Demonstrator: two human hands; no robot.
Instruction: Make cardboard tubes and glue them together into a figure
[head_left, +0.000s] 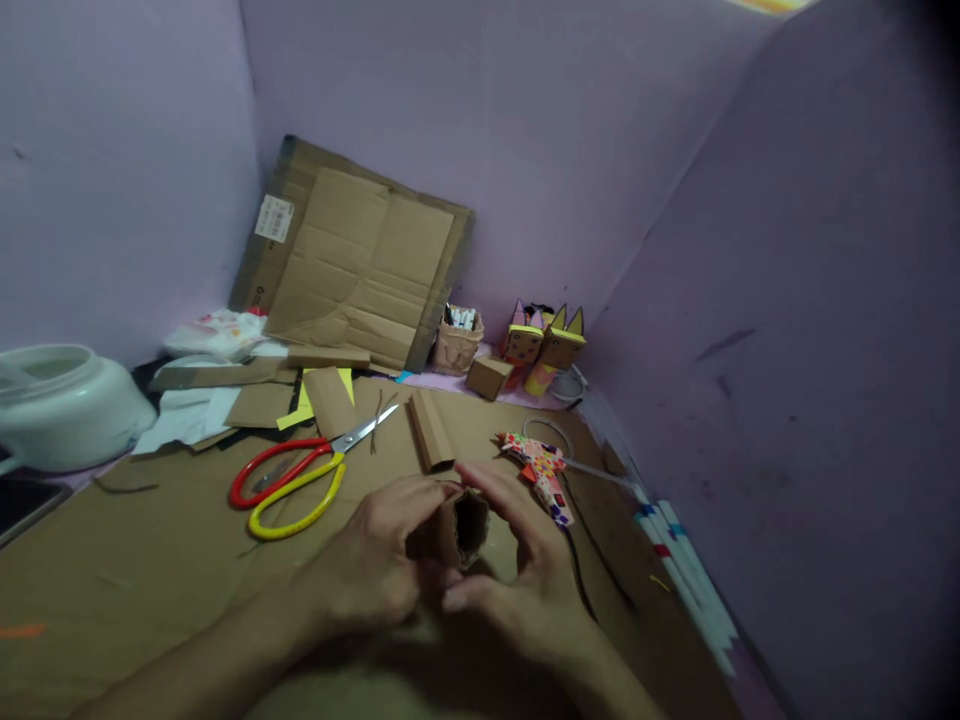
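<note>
Between my two hands is a small rolled cardboard tube (448,535), its open end facing me. My left hand (386,550) grips its left side, the fingers curled round it. My right hand (521,570) closes on it from the right, fingers over the top and thumb underneath. Just beyond lies a folded cardboard strip (431,432). Scissors (337,452) with one red and one yellow handle rest to the left, blades apart. A glue gun (541,468) with a colourful pattern lies to the right, its dark cord running towards me.
A cardboard sheet (367,260) leans on the back wall. A pen holder (457,345), a small cardboard box (490,377) and cardboard animal figures (551,345) stand at the back. A white pot (75,410) sits left, beside paper scraps (191,415). White tubes (690,580) lie along the right wall.
</note>
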